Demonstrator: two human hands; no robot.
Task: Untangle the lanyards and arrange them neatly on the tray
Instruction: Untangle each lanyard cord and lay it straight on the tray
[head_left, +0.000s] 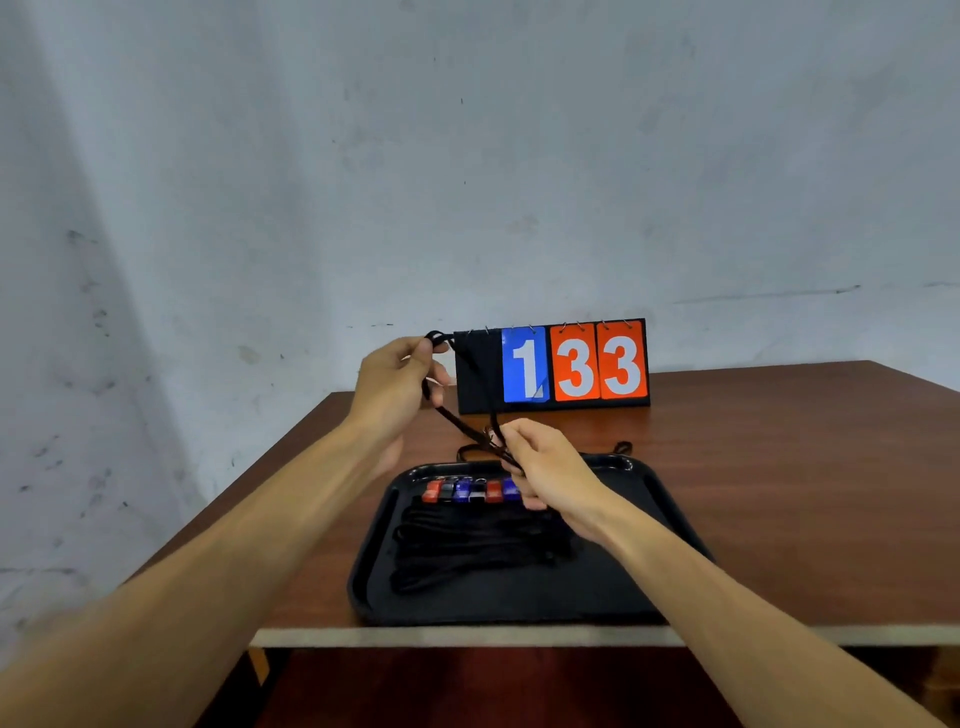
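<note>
"1" on blue, "33" on orange cards of flip scoreboard (552, 366)

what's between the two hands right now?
Head view: a black lanyard cord stretched taut from the raised left hand down to the right hand, above the tray. Nothing else.

Two bare forearms reach forward from the bottom corners of the view, converging toward the middle. The left hand (396, 382) is raised higher, its wrist bent, thumb and fingers pinched closed on a thin black cord lanyard (470, 431). The right hand (545, 467) sits lower and slightly nearer, knuckles up, fingers curled and gripping the same cord's other end.
</note>
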